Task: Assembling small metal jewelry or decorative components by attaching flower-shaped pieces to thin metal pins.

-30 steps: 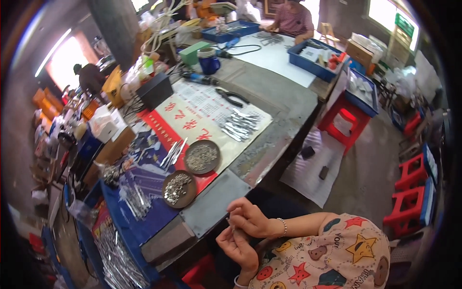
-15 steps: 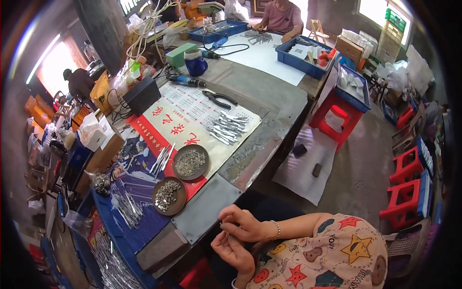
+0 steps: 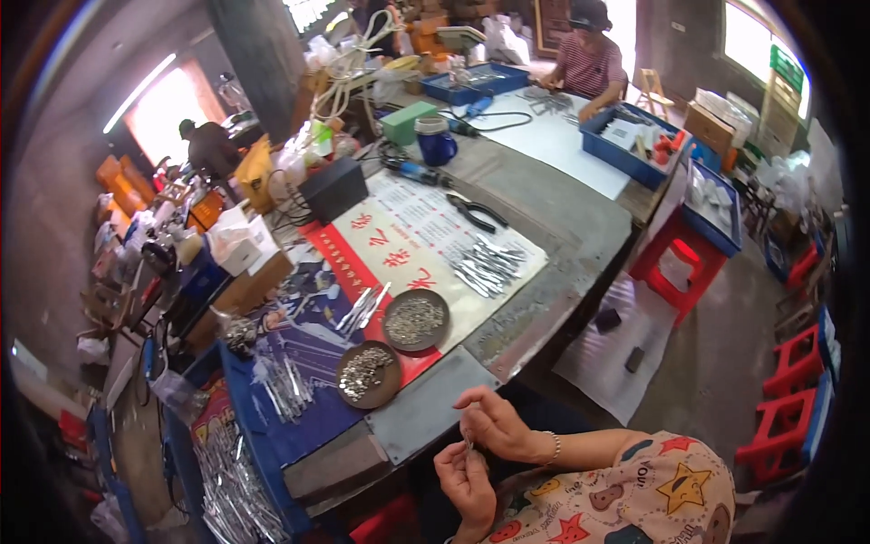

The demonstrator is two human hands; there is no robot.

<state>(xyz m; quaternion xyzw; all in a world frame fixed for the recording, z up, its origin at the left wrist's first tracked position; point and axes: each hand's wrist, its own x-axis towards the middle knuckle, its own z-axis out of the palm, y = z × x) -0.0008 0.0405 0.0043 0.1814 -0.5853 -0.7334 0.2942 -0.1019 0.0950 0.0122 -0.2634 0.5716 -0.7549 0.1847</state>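
I pinch a tiny silvery metal piece (image 3: 468,443) between the fingertips of my left hand (image 3: 467,480) and my right hand (image 3: 494,422), low in the frame just right of centre. It is thin and short, standing roughly upright, mostly hidden by my fingers, held off the table's near edge above my lap.

I see both hands, left hand (image 3: 468,480) and right hand (image 3: 494,423), pinching a small metal piece (image 3: 468,443) just below the counter (image 3: 544,290) edge.

A cream top (image 3: 634,494) printed with stars and cartoon shapes covers the person at five o'clock. A thin beaded bracelet (image 3: 555,448) circles one wrist
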